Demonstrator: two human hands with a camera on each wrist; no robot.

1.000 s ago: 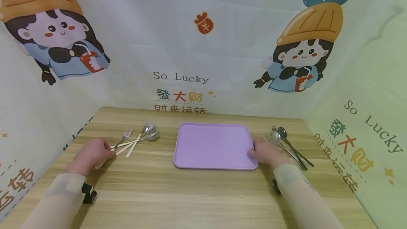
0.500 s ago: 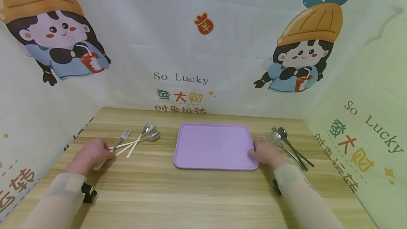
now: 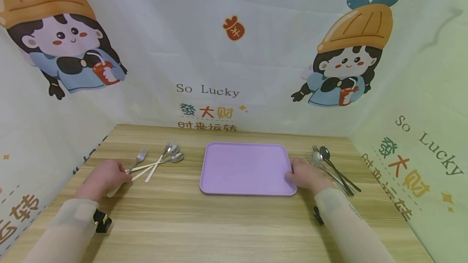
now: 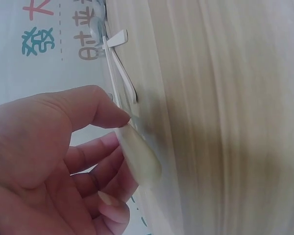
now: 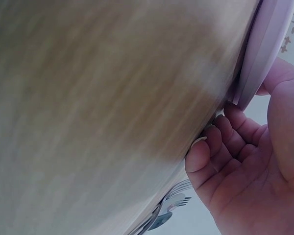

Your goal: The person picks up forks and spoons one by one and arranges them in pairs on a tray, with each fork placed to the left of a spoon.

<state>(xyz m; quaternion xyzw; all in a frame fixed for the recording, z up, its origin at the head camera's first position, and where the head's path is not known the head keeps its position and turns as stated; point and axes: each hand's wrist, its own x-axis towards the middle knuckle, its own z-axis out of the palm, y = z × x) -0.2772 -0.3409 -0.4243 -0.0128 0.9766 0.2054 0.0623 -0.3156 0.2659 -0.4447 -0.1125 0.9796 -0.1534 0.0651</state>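
Observation:
My left hand (image 3: 106,177) pinches a fork (image 3: 141,156) with a metal head, on the left of the table. Its pale, rounded handle end (image 4: 143,159) shows between thumb and fingers in the left wrist view. Just right of that hand, several cream-handled spoons and forks (image 3: 155,165) lie crossed on the wood. A lilac rectangular tray (image 3: 246,169) lies flat in the middle. At the tray's right edge my right hand (image 3: 307,173) grips the rim, thumb over it. In the right wrist view the fingers (image 5: 240,122) curl close beneath the tray's edge.
Past my right hand lies a second group of crossed cutlery (image 3: 330,169), silver and dark, with spoons and forks. The wooden table (image 3: 219,226) meets a printed cloth backdrop (image 3: 267,52) at the back and sides.
The fork in my left hand has shifted slightly left, its tines away from the crossed cutlery. My right hand and the tray stay where they were.

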